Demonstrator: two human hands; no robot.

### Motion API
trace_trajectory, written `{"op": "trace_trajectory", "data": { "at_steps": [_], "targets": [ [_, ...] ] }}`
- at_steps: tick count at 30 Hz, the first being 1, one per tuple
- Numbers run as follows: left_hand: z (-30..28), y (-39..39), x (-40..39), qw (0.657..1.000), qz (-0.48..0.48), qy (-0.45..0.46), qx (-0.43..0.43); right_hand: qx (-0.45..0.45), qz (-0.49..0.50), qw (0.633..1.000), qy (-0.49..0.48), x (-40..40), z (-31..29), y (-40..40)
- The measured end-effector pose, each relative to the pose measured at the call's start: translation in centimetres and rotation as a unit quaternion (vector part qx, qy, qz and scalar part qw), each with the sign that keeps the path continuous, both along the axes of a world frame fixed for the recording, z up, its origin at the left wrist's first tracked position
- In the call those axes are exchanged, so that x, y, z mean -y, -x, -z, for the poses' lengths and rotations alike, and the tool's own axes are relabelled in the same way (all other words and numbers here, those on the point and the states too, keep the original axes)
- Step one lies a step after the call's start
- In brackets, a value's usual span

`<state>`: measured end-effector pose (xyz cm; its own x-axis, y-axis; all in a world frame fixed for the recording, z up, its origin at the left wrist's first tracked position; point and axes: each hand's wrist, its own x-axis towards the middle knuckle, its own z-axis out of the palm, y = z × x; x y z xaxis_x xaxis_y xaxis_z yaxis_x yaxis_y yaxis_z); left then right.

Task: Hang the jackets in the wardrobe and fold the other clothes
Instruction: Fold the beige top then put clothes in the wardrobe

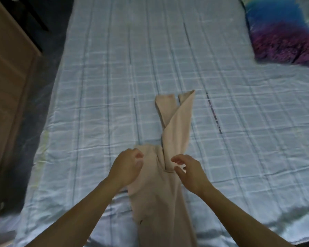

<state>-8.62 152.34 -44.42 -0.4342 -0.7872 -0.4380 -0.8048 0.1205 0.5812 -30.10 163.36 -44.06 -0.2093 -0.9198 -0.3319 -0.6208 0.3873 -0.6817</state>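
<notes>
A pair of beige trousers (159,189) lies lengthwise on the bed, running from the near edge away from me. Its two legs (175,114) cross and twist over each other at the far end. My left hand (127,166) is at the garment's left edge near the middle, with fingers and thumb curled onto the fabric. My right hand (189,172) hovers over the right side of the same area. Its fingers are loosely bent, and thumb and forefinger stay apart above a fold. No jacket or wardrobe interior is in view.
The bed (114,86) carries a light blue checked sheet, wrinkled near the front. A blue and purple pillow (280,32) lies at the far right. A brown wooden panel (9,82) stands at the left, with dark floor (48,72) between it and the bed.
</notes>
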Motion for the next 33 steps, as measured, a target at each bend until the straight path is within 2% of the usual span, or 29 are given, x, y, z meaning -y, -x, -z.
{"op": "trace_trajectory", "data": {
  "at_steps": [3, 5, 7, 10, 12, 19, 26, 30, 33],
  "targets": [
    [3.9, 1.2, 2.8, 0.996, 0.056, 0.053, 0.04, -0.074, -0.081, 0.993, 0.041, 1.9, 3.6, 0.0],
    [6.2, 2.1, 4.3, 0.993, 0.096, 0.054, 0.048, -0.143, -0.165, 0.974, 0.054, 3.5, 5.8, -0.1],
    [8.0, 2.8, 5.5, 0.99, 0.13, 0.024, 0.053, -0.183, -0.235, 0.954, 0.017, 4.6, 7.6, -0.2],
    [9.2, 3.4, 6.2, 0.979, 0.183, -0.008, 0.093, -0.228, -0.279, 0.932, -0.032, 5.1, 9.3, 0.2],
    [9.4, 3.4, 6.2, 0.978, 0.182, -0.019, 0.096, -0.253, -0.265, 0.929, -0.051, 5.0, 9.5, 0.8],
    [9.3, 1.2, 6.1, 0.996, 0.073, -0.023, 0.037, -0.297, -0.149, 0.94, -0.077, 3.9, 9.0, 2.6],
    [9.2, -0.5, 5.6, 0.997, -0.057, -0.044, -0.037, -0.363, -0.098, 0.923, -0.077, 3.7, 9.3, 1.7],
    [9.1, -0.3, 5.2, 0.991, -0.093, -0.049, -0.081, -0.364, -0.073, 0.926, -0.061, 4.7, 9.2, 0.8],
    [8.6, -0.6, 5.0, 0.992, -0.082, -0.059, -0.077, -0.322, -0.084, 0.943, -0.008, 5.3, 8.9, 0.2]
  ]
}}
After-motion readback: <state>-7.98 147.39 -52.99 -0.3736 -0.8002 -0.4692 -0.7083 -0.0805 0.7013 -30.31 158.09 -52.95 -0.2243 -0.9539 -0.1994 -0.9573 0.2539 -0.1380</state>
